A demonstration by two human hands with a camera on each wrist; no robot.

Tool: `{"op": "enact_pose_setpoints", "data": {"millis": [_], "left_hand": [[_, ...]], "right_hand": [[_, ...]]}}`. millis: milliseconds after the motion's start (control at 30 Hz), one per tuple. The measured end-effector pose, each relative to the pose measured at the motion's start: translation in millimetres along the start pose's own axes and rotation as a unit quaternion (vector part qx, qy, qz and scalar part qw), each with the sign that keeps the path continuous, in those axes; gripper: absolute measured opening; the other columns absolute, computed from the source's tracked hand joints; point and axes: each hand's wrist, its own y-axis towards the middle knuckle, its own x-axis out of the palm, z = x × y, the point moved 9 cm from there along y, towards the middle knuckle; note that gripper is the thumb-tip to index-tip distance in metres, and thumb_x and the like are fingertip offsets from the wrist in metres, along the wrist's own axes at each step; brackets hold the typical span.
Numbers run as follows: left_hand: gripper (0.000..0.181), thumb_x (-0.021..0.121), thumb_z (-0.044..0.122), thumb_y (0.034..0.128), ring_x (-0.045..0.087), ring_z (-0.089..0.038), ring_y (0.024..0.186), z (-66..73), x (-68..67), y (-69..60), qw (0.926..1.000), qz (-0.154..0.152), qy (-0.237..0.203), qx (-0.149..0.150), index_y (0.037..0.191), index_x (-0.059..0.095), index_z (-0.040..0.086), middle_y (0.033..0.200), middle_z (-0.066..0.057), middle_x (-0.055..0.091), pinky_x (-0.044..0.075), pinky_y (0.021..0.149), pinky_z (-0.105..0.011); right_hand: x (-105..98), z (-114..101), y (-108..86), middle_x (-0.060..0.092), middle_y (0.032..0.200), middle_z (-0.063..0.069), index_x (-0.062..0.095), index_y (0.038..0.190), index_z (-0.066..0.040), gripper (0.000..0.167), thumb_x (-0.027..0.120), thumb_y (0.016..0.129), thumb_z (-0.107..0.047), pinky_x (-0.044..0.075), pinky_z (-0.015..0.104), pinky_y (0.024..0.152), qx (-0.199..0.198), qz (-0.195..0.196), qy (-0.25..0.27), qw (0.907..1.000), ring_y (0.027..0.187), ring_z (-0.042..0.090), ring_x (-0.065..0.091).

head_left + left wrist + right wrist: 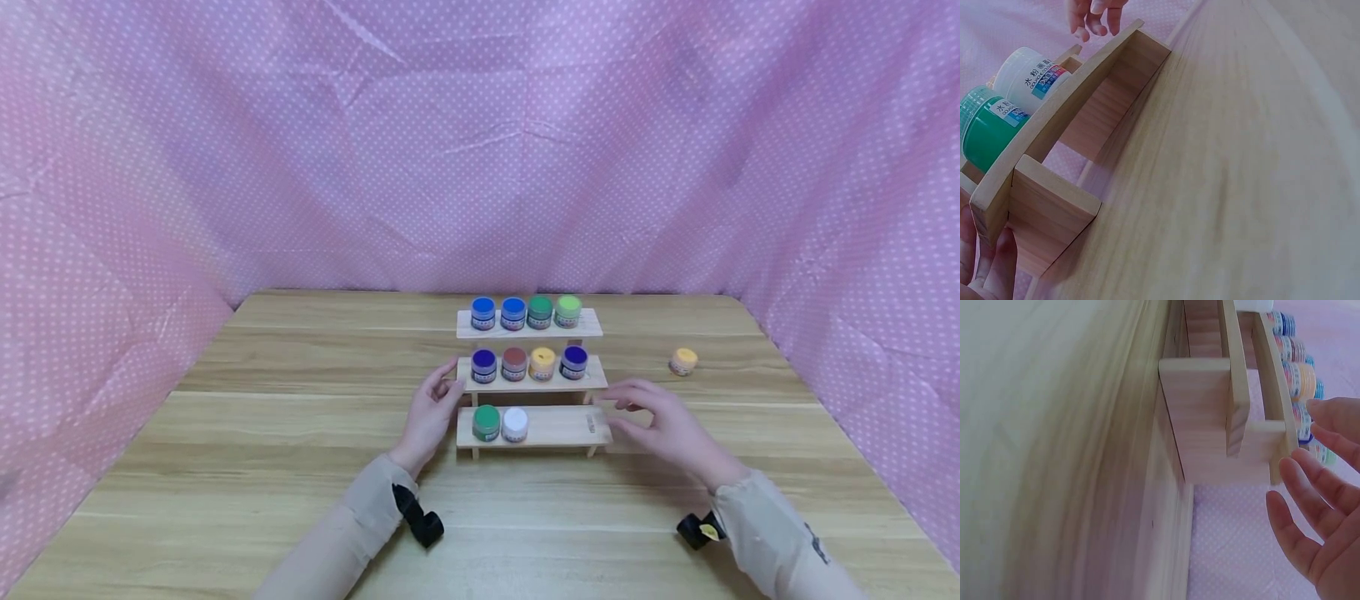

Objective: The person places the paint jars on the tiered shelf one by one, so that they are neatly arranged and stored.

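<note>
A three-tier wooden stand (558, 427) carries small paint jars. On its bottom tier are a green jar (486, 423) and a white jar (515, 425). The middle tier holds two dark blue jars, a reddish-brown jar (513, 364) and a yellow-orange jar (542, 364). Two blue jars, a green jar and a light green jar (567, 312) stand on top. My left hand (433, 410) touches the stand's left end with fingers fairly straight. At the right end my right hand (663, 421) is spread with nothing in it; whether its fingertips touch the wood I cannot tell.
A light orange jar (683, 362) stands alone on the wooden table (315, 392), right of the stand. Pink dotted cloth (480, 167) hangs behind and at both sides of the table. Each wrist wears a black strap with a camera.
</note>
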Motion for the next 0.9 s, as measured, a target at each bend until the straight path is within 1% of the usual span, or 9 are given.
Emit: {"op": "enact_pose_setpoints", "data": {"millis": [100, 167, 267, 367, 533, 667, 800, 900], "left_hand": [[0.047, 0.056, 0.015, 0.0956, 0.051, -0.009, 0.081, 0.0, -0.2, 0.0, 1.0000, 0.000, 0.002, -0.002, 0.140, 0.044, 0.009, 0.089, 0.000, 0.057, 0.040, 0.067, -0.017], [0.047, 0.055, 0.015, 0.0959, 0.050, -0.009, 0.079, -0.6, -0.1, -0.7, 1.0000, -0.001, 0.005, -0.004, 0.141, 0.044, 0.009, 0.088, 0.000, 0.056, 0.040, 0.065, -0.017], [0.046, 0.055, 0.015, 0.0960, 0.049, -0.010, 0.077, -1.8, 0.0, -1.6, 0.9999, -0.001, 0.003, -0.010, 0.141, 0.044, 0.010, 0.086, -0.001, 0.054, 0.039, 0.064, -0.017], [0.046, 0.054, 0.015, 0.0964, 0.049, -0.011, 0.078, -1.0, 0.0, -1.5, 1.0000, -0.001, 0.006, -0.008, 0.141, 0.044, 0.010, 0.086, -0.001, 0.055, 0.039, 0.064, -0.017], [0.046, 0.055, 0.016, 0.0964, 0.047, -0.011, 0.076, -0.5, -0.1, -0.1, 0.9999, -0.001, 0.010, -0.005, 0.141, 0.044, 0.010, 0.085, -0.001, 0.053, 0.038, 0.062, -0.018], [0.046, 0.055, 0.017, 0.0962, 0.049, -0.011, 0.078, -0.8, 0.1, 0.3, 1.0000, -0.002, 0.007, -0.006, 0.141, 0.044, 0.011, 0.086, 0.000, 0.055, 0.039, 0.064, -0.018], [0.046, 0.056, 0.016, 0.0958, 0.051, -0.010, 0.080, -1.1, -0.2, 0.2, 1.0000, -0.002, 0.002, -0.004, 0.140, 0.044, 0.009, 0.087, 0.000, 0.057, 0.039, 0.065, -0.018], [0.047, 0.056, 0.016, 0.0956, 0.050, -0.009, 0.079, -2.1, -0.5, 0.3, 1.0000, -0.002, 0.003, -0.006, 0.140, 0.044, 0.009, 0.087, 0.001, 0.057, 0.039, 0.065, -0.018]], "right_hand": [[-5, 6, -2.5, 0.066, 0.105, 0.009, 0.067, 0.107, -0.003, 0.036, 0.075, 0.073, 0.005, 0.055, 0.031, 0.074, 0.001, 0.006, -0.001, 1.0000, 0.083, 0.017, 0.064], [-9, 9, -3.9, 0.066, 0.103, 0.010, 0.067, 0.107, -0.002, 0.038, 0.075, 0.071, 0.007, 0.056, 0.031, 0.071, -0.001, 0.013, -0.005, 0.9999, 0.081, 0.014, 0.063], [-16, 13, -5.1, 0.066, 0.100, 0.014, 0.067, 0.104, 0.001, 0.038, 0.074, 0.069, 0.010, 0.056, 0.032, 0.068, -0.008, 0.028, -0.008, 0.9995, 0.079, 0.014, 0.063], [-22, 22, -5.7, 0.066, 0.100, 0.016, 0.066, 0.103, 0.003, 0.037, 0.074, 0.068, 0.011, 0.056, 0.032, 0.067, 0.001, 0.041, -0.015, 0.9991, 0.077, 0.014, 0.063], [-28, 39, -8.5, 0.065, 0.100, 0.016, 0.066, 0.105, 0.002, 0.034, 0.073, 0.072, 0.009, 0.057, 0.035, 0.068, 0.042, 0.047, -0.027, 0.9976, 0.078, 0.010, 0.062], [-31, 50, -10.8, 0.064, 0.099, 0.016, 0.066, 0.106, 0.003, 0.033, 0.072, 0.074, 0.008, 0.057, 0.037, 0.069, 0.069, 0.047, -0.030, 0.9960, 0.079, 0.008, 0.061], [-33, 59, -12.8, 0.063, 0.099, 0.017, 0.065, 0.108, 0.004, 0.033, 0.071, 0.076, 0.006, 0.056, 0.032, 0.071, 0.096, 0.046, -0.030, 0.9939, 0.080, 0.004, 0.059], [-33, 63, -13.9, 0.063, 0.099, 0.019, 0.064, 0.109, 0.006, 0.033, 0.071, 0.077, 0.005, 0.056, 0.028, 0.072, 0.107, 0.047, -0.027, 0.9928, 0.081, 0.002, 0.059]]}}
